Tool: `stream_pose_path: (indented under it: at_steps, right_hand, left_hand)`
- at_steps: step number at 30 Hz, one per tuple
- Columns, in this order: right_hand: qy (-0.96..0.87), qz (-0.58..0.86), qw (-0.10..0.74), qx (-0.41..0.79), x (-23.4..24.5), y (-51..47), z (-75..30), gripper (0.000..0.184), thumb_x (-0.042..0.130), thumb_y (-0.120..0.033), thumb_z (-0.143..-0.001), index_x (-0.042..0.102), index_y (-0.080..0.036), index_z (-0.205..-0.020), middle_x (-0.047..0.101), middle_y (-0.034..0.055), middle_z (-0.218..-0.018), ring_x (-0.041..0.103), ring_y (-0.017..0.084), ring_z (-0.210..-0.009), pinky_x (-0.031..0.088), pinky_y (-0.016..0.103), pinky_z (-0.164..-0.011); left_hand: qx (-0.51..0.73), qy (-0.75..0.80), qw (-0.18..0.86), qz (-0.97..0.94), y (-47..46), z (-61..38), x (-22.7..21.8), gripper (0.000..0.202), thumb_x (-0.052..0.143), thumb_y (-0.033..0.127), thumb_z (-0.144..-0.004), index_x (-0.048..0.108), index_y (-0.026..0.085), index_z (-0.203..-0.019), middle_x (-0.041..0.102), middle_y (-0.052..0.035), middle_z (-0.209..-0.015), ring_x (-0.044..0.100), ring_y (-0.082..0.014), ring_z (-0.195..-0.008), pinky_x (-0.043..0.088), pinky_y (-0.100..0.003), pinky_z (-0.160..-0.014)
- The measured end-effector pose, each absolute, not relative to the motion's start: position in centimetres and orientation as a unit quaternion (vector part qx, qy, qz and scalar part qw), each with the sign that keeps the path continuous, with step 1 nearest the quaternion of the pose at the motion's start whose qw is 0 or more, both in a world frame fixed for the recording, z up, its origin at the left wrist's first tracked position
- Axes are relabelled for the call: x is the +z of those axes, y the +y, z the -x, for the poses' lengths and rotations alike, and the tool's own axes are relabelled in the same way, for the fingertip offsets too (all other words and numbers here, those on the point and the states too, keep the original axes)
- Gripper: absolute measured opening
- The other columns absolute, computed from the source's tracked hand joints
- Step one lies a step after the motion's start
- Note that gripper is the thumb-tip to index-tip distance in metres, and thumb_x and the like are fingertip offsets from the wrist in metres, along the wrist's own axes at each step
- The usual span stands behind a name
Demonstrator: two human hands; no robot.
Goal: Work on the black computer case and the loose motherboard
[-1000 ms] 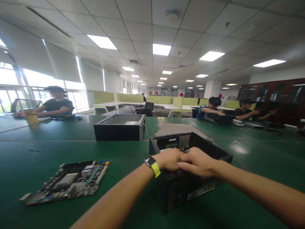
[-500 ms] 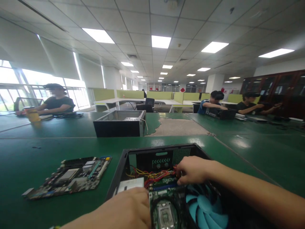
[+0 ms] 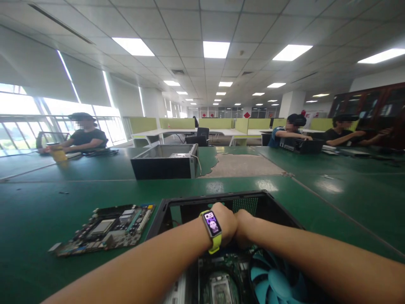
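Note:
My left hand (image 3: 225,221), with a yellow-banded smartwatch (image 3: 211,223) on its wrist, reaches into the open black computer case (image 3: 268,202). My right hand (image 3: 247,226) meets it there, and the two touch near the back wall of the case. Both look curled closed, with their fingertips turned down and away. What they hold, if anything, is hidden behind them. Below the hands lies a green motherboard (image 3: 205,270) with a metal-framed CPU socket (image 3: 220,289). A fan with light-blue blades (image 3: 278,283) sits to the right of the socket, under my right forearm.
A loose motherboard (image 3: 109,232) lies on the green table (image 3: 25,228) left of the case. Farther back stands another open computer case (image 3: 164,166), beside a torn patch (image 3: 243,164) in the green covering. Other people sit at the far left and far right.
My left hand has moved from the case's near left up and right to join my right hand. The bundle of coloured wires is now mostly covered by my left arm. The view has shifted slightly.

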State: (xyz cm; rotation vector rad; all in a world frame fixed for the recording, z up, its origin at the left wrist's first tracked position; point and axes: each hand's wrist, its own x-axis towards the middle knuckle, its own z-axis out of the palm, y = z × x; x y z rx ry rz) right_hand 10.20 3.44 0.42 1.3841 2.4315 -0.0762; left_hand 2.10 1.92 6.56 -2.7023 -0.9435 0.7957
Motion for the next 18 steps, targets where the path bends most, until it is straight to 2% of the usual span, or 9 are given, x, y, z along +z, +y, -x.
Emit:
stream_pose_path:
  at_steps: [2, 4, 7, 9, 14, 18]
  right_hand:
    - [0.849, -0.482, 0.214, -0.019, 0.6, 3.5, -10.4, 0.021, 0.074, -0.023, -0.051, 0.071, -0.028, -0.071, 0.073, 0.0028, -0.085, 0.067, 0.027, -0.089, 0.052, 0.033, -0.071]
    - [0.844, -0.474, 0.251, -0.011, 1.1, 3.5, -10.4, 0.028, 0.074, -0.025, -0.051, 0.072, -0.024, -0.079, 0.073, 0.0075, -0.09, 0.067, 0.029, -0.087, 0.053, 0.035, -0.069]
    - [0.843, -0.461, 0.277, -0.002, 1.8, 3.3, -10.4, 0.037, 0.073, -0.026, -0.053, 0.072, -0.015, -0.089, 0.072, 0.0154, -0.093, 0.068, 0.033, -0.084, 0.054, 0.038, -0.067]
    - [0.844, -0.457, 0.28, 0.0, 2.2, 3.1, -10.4, 0.037, 0.071, -0.027, -0.056, 0.072, -0.013, -0.091, 0.071, 0.0173, -0.095, 0.068, 0.033, -0.085, 0.054, 0.038, -0.066]
    - [0.843, -0.463, 0.273, 0.002, 2.0, 2.8, -10.3, 0.032, 0.07, -0.027, -0.058, 0.072, -0.018, -0.088, 0.072, 0.013, -0.091, 0.068, 0.028, -0.084, 0.052, 0.033, -0.067]
    - [0.847, -0.458, 0.269, 0.008, 2.1, 2.6, -10.3, 0.029, 0.069, -0.026, -0.058, 0.072, -0.018, -0.086, 0.072, 0.0122, -0.09, 0.068, 0.027, -0.083, 0.052, 0.032, -0.067]
  left_hand:
    - [0.27, -0.324, 0.082, 0.903, 2.3, -2.2, 5.4, 0.045, 0.072, 0.025, -0.065, 0.067, 0.016, -0.108, 0.068, -0.0173, -0.108, 0.065, -0.0319, -0.095, 0.053, -0.041, -0.077]
    - [0.283, -0.334, 0.075, 0.896, 2.6, -1.7, 4.2, 0.041, 0.073, 0.025, -0.064, 0.069, 0.018, -0.105, 0.07, -0.0151, -0.106, 0.065, -0.0317, -0.094, 0.053, -0.042, -0.076]
    - [0.307, -0.353, 0.059, 0.882, 3.4, -1.2, 2.1, 0.03, 0.08, 0.021, -0.053, 0.074, 0.023, -0.082, 0.074, -0.0098, -0.09, 0.067, -0.0305, -0.083, 0.053, -0.042, -0.073]
    - [0.312, -0.363, 0.051, 0.876, 4.2, -1.2, 0.8, 0.028, 0.083, 0.017, -0.044, 0.074, 0.024, -0.07, 0.074, -0.0072, -0.083, 0.067, -0.029, -0.077, 0.053, -0.04, -0.071]
    - [0.308, -0.364, 0.034, 0.878, 6.0, -1.4, -0.6, 0.03, 0.085, 0.015, -0.033, 0.072, 0.024, -0.058, 0.074, -0.0043, -0.075, 0.066, -0.0261, -0.07, 0.054, -0.036, -0.066]
    - [0.308, -0.357, 0.026, 0.881, 6.6, -1.0, -0.7, 0.02, 0.084, 0.019, -0.039, 0.071, 0.022, -0.054, 0.072, -0.0051, -0.067, 0.065, -0.0244, -0.062, 0.053, -0.034, -0.059]
